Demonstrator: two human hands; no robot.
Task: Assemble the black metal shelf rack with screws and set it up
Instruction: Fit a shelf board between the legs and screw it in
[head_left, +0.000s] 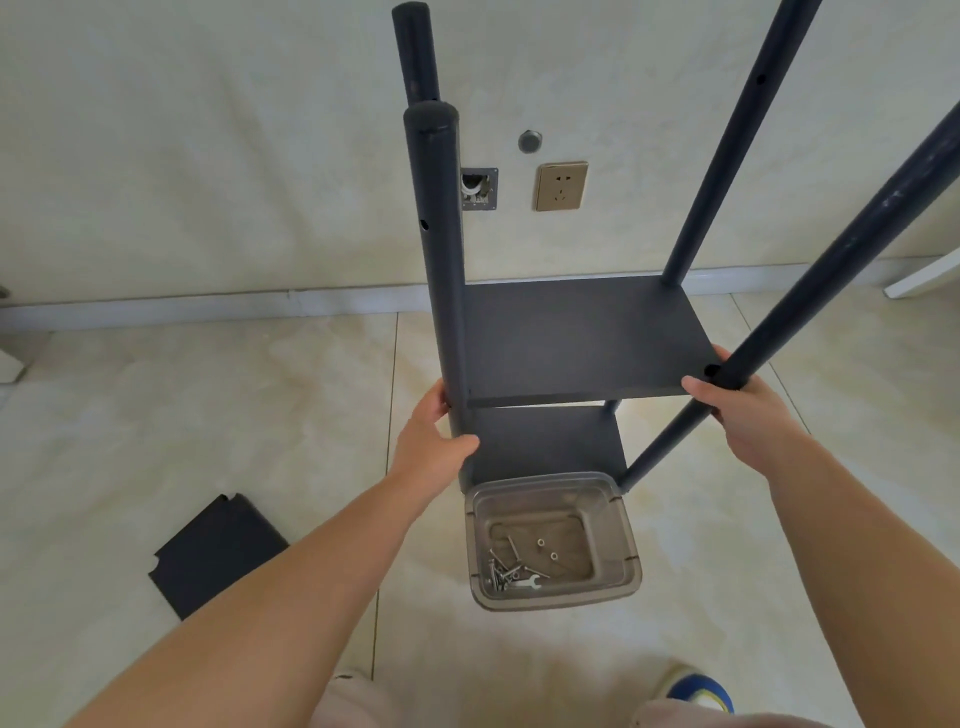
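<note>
Standing upright on the floor (260, 395) near the wall: black shelf rack (582, 340), long axis vertical, four posts, two boards fitted. Left hand (431, 441) curled round near-left post (441, 270); right hand (748, 410) gripping near-right post (810, 291). Right posts' tops cut off. One loose board (208, 551) left; one clear tub (553, 540) of screws, uncountable.

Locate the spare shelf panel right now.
In the head view, the spare shelf panel lies flat on the floor tiles at lower left, left of the clear plastic tub and beyond the left forearm.
</note>
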